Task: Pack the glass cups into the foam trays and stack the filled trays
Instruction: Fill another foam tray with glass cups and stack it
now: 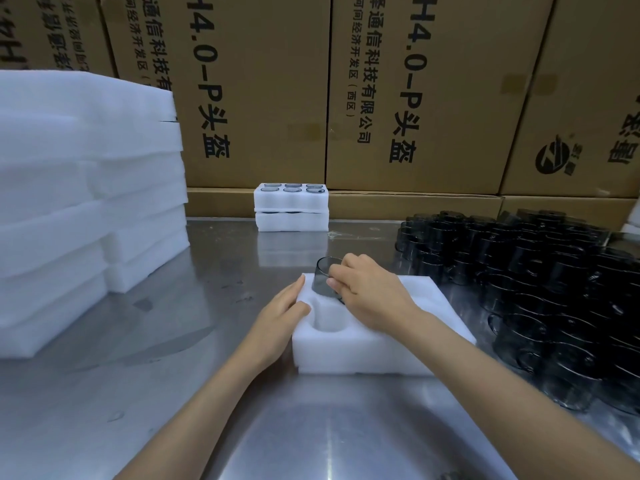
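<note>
A white foam tray lies on the steel table in front of me. My right hand grips a dark smoked glass cup, tilted, its base at the tray's far-left pocket. My left hand rests with straight fingers on the tray's left edge. The near-left pocket is empty; my right arm hides the other pockets. Two filled trays stand stacked at the back of the table.
Several dark glass cups crowd the table's right side. A tall pile of white foam trays fills the left. Cardboard boxes wall off the back. Bare steel table lies near me.
</note>
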`<control>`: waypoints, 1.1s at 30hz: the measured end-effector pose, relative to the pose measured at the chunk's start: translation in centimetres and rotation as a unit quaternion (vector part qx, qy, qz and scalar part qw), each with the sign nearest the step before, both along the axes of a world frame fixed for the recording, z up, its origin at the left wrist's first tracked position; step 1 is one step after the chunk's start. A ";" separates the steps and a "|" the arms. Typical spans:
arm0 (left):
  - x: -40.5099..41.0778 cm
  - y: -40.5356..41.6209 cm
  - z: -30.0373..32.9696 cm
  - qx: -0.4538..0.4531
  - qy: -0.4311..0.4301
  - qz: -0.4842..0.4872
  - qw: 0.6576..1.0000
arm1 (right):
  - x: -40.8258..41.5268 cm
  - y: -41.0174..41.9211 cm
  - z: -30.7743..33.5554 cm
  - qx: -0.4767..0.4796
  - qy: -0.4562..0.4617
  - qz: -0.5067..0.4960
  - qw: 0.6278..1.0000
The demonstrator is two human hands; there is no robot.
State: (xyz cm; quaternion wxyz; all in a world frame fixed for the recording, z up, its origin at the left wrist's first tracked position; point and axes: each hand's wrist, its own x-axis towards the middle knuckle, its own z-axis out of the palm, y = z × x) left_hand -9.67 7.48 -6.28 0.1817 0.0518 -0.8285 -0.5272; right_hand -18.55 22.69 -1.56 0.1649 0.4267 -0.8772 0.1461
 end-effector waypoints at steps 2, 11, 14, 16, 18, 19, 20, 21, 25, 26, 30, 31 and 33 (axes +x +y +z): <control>0.0 0.0 0.0 -0.006 0.003 0.001 1.000 | -0.1 0.0 0.2 0.021 0.014 0.004 1.000; 0.0 -0.5 0.4 -0.110 0.036 -0.006 0.993 | 0.5 0.4 -0.1 -0.101 0.031 0.018 0.994; 0.4 -0.2 1.1 -0.206 0.073 -0.029 0.975 | 0.6 0.9 0.1 -0.154 0.007 0.011 0.988; 0.5 0.1 1.4 -0.277 0.073 -0.042 0.957 | 0.6 0.9 0.0 -0.078 -0.031 -0.001 0.996; 0.6 0.3 1.4 -0.313 0.048 -0.050 0.947 | 0.6 0.6 -0.3 -0.011 -0.055 -0.009 0.998; 0.5 0.2 1.3 -0.315 0.034 -0.052 0.947 | 0.6 0.5 -0.4 0.012 -0.069 -0.016 0.997; 0.4 0.2 1.2 -0.309 0.023 -0.053 0.949 | 0.5 0.4 -0.4 0.031 -0.086 -0.022 0.996; 0.4 0.2 1.2 -0.298 0.013 -0.054 0.953 | 0.4 0.4 -0.3 0.046 -0.105 -0.028 0.993; 0.2 0.1 1.2 -0.272 -0.004 -0.051 0.961 | 0.3 0.7 -0.3 0.085 -0.164 -0.025 0.982; 0.2 0.2 1.1 -0.272 -0.002 -0.050 0.961 | 0.3 0.7 -0.3 0.085 -0.171 -0.022 0.981; 0.3 0.8 0.6 -0.208 0.017 -0.045 0.977 | 0.2 0.7 -0.5 0.065 -0.163 -0.017 0.984; 0.4 0.9 0.4 -0.193 0.025 -0.042 0.980 | 0.2 0.6 -0.6 0.051 -0.156 -0.019 0.986; 0.5 0.9 0.2 -0.188 0.046 -0.034 0.980 | -0.3 0.7 -0.5 -0.019 -0.159 -0.038 0.986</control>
